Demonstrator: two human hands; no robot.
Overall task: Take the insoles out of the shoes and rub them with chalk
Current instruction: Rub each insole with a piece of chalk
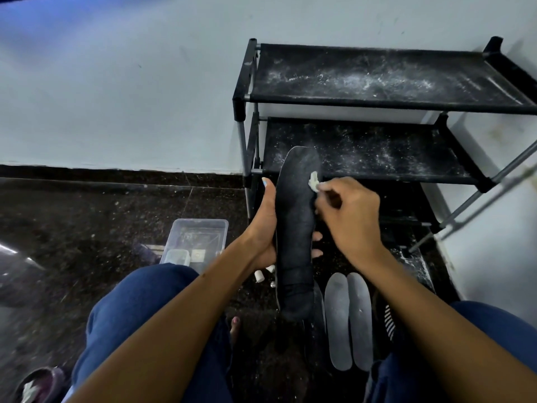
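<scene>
My left hand point(263, 228) grips a long black insole point(295, 228) from the left, fingers wrapped behind it, holding it upright in front of me. My right hand point(347, 216) pinches a small white piece of chalk point(313, 181) against the insole's upper right edge. Two grey, chalk-dusted insoles point(348, 321) lie side by side on the floor below. Short white chalk pieces point(263, 273) lie on the floor under my left hand. A dark shoe with white stripes point(388, 321) shows partly at the right of the grey insoles.
A black shoe rack point(377, 82) with chalk-dusted shelves stands against the white wall ahead right. A clear plastic box point(197, 239) sits on the dark speckled floor at left. My knees in blue trousers point(139, 315) fill the foreground. A purple slipper point(40, 385) lies bottom left.
</scene>
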